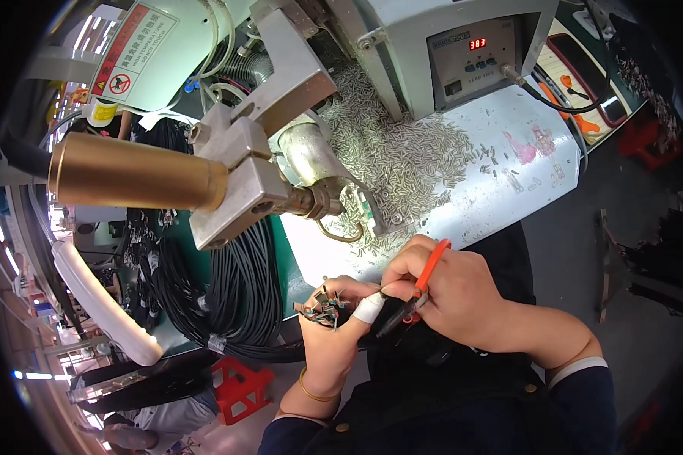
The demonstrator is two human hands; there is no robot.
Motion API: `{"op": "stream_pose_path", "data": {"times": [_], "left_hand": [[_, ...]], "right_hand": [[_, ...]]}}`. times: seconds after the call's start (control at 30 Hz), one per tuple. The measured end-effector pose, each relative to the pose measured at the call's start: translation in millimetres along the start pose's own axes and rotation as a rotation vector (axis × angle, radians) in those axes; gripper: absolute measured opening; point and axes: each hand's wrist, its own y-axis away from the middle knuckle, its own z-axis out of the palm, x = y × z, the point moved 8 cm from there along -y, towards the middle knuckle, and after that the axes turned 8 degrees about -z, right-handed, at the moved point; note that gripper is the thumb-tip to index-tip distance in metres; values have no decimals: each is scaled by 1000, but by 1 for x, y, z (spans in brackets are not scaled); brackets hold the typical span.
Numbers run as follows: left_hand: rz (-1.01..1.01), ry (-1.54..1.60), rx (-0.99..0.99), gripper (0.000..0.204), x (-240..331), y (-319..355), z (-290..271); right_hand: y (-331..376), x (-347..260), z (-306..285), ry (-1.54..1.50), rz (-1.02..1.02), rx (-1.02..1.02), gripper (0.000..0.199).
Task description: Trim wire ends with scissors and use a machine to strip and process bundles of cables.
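Note:
My left hand (330,326) is closed around a bunch of cable ends (324,308) with small metal and coloured tips, which stick out past its fingers. White tape (369,307) wraps its thumb. My right hand (463,292) holds red-handled pliers (431,269), their dark jaws pointing down toward my lap. The fingertips of both hands meet at one small spot, and whatever is pinched there is too small to make out. Just beyond my hands is the soldering machine's tip (360,205), under a gold cylinder (140,173) on a metal clamp.
Small metal pieces (402,152) are heaped over the white worktop (493,182). A grey control unit (474,57) with a red display stands at the back. Coiled black cables (243,280) lie at left, near a lamp (102,303) and a red stool (243,387).

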Motion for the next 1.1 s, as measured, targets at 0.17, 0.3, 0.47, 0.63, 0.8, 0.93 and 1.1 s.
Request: {"op": "stream_pose_path", "data": {"times": [0.17,0.3,0.47,0.63,0.8,0.93,1.1], "left_hand": [[384,-348,61,13,22,10,9],[283,-196,150,14,16,9,7],[199,-34,116,15,3,5,-4],[113,87,116,15,-1,6,-10],[177,1,127,13,6,8,-7],[160,-20,130,13,8,7,-4],[10,-59,124,13,1,-7,-6]], "right_hand": [[4,8,4,-114,163,5,9],[11,23,18,-414,368,-45,10],[12,25,27,-782,456,7,18],[13,21,15,-314,336,-189,32],[22,19,20,67,269,-305,42],[21,17,16,106,278,-218,43],[28,27,27,-75,324,-313,36]]}}
